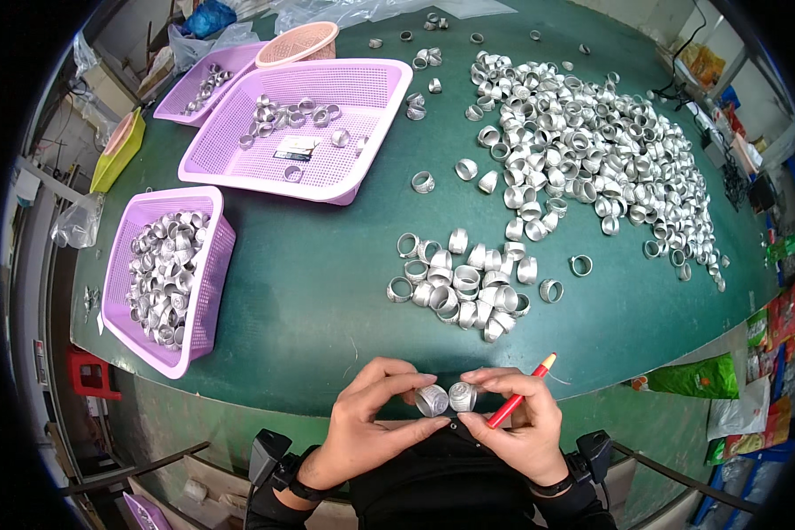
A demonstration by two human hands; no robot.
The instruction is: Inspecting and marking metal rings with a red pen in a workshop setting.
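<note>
Close to the table's front edge, my left hand (369, 422) pinches a silver metal ring (431, 401) between thumb and fingers. Right beside it, my right hand (523, 426) grips a second silver ring (462, 397) by thumb and fingertips. The two rings are side by side, their patterned faces turned up. A red pencil (522, 391) with a pale tip is tucked in my right hand, slanting up to the right. Just beyond my hands lies a small group of similar rings (466, 281), some standing on edge.
A large heap of rings (592, 146) covers the far right of the green table (300, 291). At left stand a purple basket (205, 291) full of rings, a wider purple basket (362, 132) with some rings and a card, another purple basket (181, 93) and a peach basket (299, 44).
</note>
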